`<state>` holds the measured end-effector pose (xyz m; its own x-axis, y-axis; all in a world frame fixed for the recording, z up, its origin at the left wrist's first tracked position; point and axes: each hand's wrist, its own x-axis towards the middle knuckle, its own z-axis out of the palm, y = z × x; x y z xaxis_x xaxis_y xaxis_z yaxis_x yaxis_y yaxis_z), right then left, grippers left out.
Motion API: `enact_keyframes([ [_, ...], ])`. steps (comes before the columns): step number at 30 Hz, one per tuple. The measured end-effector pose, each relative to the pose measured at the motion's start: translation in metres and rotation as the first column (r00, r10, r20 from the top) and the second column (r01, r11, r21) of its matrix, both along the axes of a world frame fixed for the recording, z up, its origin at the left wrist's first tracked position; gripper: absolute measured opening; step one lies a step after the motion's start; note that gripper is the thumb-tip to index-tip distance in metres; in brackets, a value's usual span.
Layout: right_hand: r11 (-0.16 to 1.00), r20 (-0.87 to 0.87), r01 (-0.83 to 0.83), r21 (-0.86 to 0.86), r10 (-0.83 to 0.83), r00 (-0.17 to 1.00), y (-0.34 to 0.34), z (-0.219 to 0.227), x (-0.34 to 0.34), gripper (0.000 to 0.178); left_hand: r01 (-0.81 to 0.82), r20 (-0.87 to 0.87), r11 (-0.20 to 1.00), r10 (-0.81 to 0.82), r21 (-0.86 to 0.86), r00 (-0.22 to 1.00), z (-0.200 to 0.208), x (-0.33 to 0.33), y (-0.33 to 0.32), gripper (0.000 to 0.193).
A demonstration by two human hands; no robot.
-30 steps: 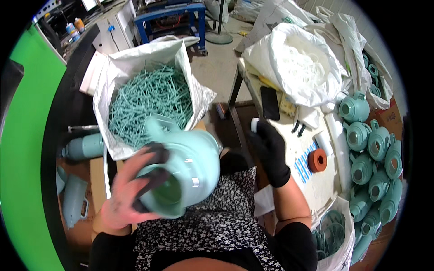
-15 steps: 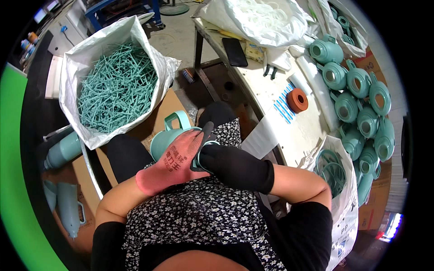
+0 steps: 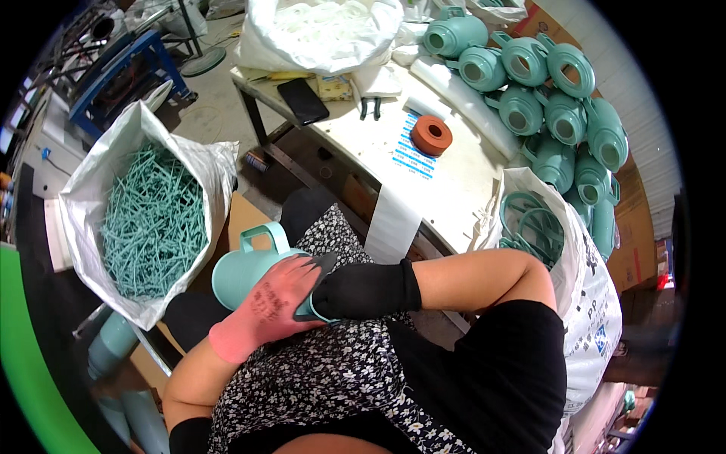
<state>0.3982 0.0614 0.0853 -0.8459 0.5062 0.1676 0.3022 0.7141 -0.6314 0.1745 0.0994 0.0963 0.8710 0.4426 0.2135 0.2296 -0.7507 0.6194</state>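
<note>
A light green flask casing [image 3: 236, 278] with a loop handle lies tilted over my lap, its open end facing right. My left hand [image 3: 274, 301], in a pink glove with dark grey fingertips, is wrapped round the casing near that open end. At the opening is my right hand [image 3: 361, 292] in a black glove, its back showing. Its fingers are hidden inside or behind the rim, so whether they grip anything cannot be seen.
A white sack [image 3: 72, 204] of thin green sticks stands left. On the table [image 3: 363, 144] lie a phone [image 3: 303, 101], an orange tape roll [image 3: 431, 135] and a sack of white rings [image 3: 325, 34]. Several flask casings [image 3: 522, 110] are stacked right, behind a sack [image 3: 586, 303] of green rings.
My view has turned toward the right, so the surroundings sit further left. Both hands stay on the flask casing, with the right hand still at its opening.
</note>
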Motion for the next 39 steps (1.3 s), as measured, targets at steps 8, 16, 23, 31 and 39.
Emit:
enact_keyframes([
  [8, 0.97, -0.313, 0.022, -0.24, -0.099, 0.945, 0.018, 0.001, 0.063, 0.011, -0.823, -0.277, 0.563, 0.781, -0.075, 0.559, -0.178, -0.161, 0.086, 0.031],
  [16, -0.031, -0.201, 0.736, 0.676, -0.969, 0.143, 0.104, -0.097, 0.266, 0.037, -0.654, -0.181, 0.754, 0.636, -0.058, 0.75, -0.11, -0.098, 0.059, 0.009],
  [23, 0.166, -0.116, 0.819, 0.549, -0.955, 0.272, 0.072, -0.066, 0.218, 0.043, -0.721, -0.192, 0.673, 0.696, -0.163, 0.692, -0.094, -0.101, 0.049, 0.017],
  [31, -0.004, -0.235, 0.818, 0.575, -0.959, 0.16, 0.145, -0.082, 0.255, 0.041, -0.806, -0.101, 0.591, 0.802, -0.002, 0.588, -0.128, -0.184, 0.086, 0.036],
  [39, -0.085, -0.156, 0.81, 0.581, -0.988, 0.008, 0.191, -0.107, 0.307, 0.034, -0.825, 0.261, 0.42, 0.903, -0.378, 0.341, 0.037, -0.206, 0.138, 0.037],
])
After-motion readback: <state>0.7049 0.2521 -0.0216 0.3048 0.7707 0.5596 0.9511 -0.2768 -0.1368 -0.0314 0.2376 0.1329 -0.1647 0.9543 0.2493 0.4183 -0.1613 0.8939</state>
